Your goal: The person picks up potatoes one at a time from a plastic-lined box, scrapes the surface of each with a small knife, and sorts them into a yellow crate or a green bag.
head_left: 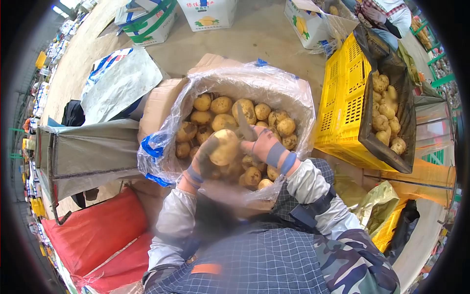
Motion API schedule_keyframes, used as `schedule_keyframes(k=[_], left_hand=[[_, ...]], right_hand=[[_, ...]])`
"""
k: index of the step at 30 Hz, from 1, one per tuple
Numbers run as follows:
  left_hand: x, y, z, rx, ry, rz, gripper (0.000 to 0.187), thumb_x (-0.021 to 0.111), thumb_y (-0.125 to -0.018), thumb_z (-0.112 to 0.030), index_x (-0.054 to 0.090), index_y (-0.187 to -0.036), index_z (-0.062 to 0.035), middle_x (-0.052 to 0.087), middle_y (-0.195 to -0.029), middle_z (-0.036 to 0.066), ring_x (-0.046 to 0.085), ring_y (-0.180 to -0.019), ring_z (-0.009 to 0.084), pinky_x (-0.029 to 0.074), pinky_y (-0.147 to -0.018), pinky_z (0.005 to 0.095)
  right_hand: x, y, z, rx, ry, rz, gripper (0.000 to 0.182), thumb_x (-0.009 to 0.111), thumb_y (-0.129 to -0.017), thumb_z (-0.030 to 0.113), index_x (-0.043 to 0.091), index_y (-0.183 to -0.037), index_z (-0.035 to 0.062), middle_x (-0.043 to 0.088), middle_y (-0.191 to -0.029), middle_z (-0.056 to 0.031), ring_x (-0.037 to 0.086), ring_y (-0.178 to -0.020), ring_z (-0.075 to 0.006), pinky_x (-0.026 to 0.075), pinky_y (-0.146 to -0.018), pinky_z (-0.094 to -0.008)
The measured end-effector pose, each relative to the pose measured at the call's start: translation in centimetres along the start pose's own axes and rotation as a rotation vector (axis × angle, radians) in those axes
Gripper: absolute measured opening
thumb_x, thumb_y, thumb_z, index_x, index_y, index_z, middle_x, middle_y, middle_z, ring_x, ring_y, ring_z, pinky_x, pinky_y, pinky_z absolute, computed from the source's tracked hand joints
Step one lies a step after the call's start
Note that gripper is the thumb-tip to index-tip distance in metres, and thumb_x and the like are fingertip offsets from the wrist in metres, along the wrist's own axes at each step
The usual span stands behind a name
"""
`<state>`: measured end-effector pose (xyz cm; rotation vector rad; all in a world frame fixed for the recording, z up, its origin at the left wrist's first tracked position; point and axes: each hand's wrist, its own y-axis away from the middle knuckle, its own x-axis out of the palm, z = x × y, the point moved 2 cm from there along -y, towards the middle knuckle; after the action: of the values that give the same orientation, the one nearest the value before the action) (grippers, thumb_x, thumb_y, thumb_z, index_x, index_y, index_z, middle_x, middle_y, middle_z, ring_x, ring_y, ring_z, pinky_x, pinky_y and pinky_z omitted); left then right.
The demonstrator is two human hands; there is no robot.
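My left hand (204,159), in a pink work glove with dark fingers, is closed round the left side of a large pale potato (226,147). My right hand (264,144) wears a matching glove with a blue-grey cuff band. Its dark fingers are spread, one pointing up and away, others right at the potato's right side. Beneath both hands stands a cardboard box (164,105) lined with clear plastic film (293,90). Many soil-marked potatoes (221,105) fill it, partly hidden by my hands.
On the right, a tilted yellow crate (342,93) with a dark liner (364,130) holds more potatoes (384,110). White printed cartons (208,14) stand at the back. Grey fabric (93,149) and a red sheet (105,230) lie left. Another person (387,14) is at the upper right.
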<state>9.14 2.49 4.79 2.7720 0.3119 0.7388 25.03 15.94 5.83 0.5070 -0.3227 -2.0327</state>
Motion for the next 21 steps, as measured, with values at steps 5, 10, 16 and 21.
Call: schedule_keyframes(k=[5, 10, 16, 21], left_hand=[[0.3, 0.1, -0.8, 0.076, -0.119, -0.111, 0.06, 0.038, -0.106, -0.05, 0.055, -0.133, 0.0008, 0.063, -0.129, 0.011, 0.062, -0.112, 0.0191, 0.05, -0.098, 0.032], [-0.1, 0.2, -0.7, 0.432, -0.594, -0.152, 0.053, 0.043, -0.104, -0.04, 0.054, -0.136, 0.0005, 0.066, -0.122, 0.013, 0.065, -0.106, 0.0184, 0.052, -0.093, 0.0318], [-3.9, -0.5, 3.2, 0.111, -0.287, -0.183, 0.056, 0.063, -0.095, -0.031, 0.048, -0.137, 0.003, 0.065, -0.123, 0.017, 0.063, -0.108, 0.0262, 0.049, -0.094, 0.0357], [-2.9, -0.3, 2.8, 0.067, -0.245, -0.196, 0.052, 0.058, -0.097, -0.036, 0.052, -0.133, 0.0015, 0.066, -0.115, 0.016, 0.063, -0.094, 0.0241, 0.048, -0.081, 0.0331]], right_hand=[[0.2, -0.4, -1.1, -0.004, -0.174, -0.008, 0.044, 0.07, -0.09, 0.026, 0.061, -0.129, 0.0068, 0.07, -0.107, -0.0136, 0.068, -0.092, -0.0237, 0.055, -0.083, -0.0396], [-0.3, -0.6, -1.3, -0.136, 0.317, -0.2, 0.051, 0.066, -0.091, 0.031, 0.056, -0.136, 0.0081, 0.07, -0.109, -0.0157, 0.069, -0.095, -0.0283, 0.055, -0.083, -0.0406], [1.4, -0.8, -0.7, -0.243, 0.49, -0.083, 0.054, 0.064, -0.089, 0.023, 0.05, -0.139, 0.0083, 0.07, -0.103, -0.0239, 0.067, -0.096, -0.04, 0.054, -0.084, -0.0445], [1.3, -0.7, -0.5, -0.276, 0.56, -0.067, 0.053, 0.065, -0.088, 0.025, 0.051, -0.138, 0.0111, 0.069, -0.102, -0.0241, 0.067, -0.096, -0.0399, 0.054, -0.083, -0.0452]])
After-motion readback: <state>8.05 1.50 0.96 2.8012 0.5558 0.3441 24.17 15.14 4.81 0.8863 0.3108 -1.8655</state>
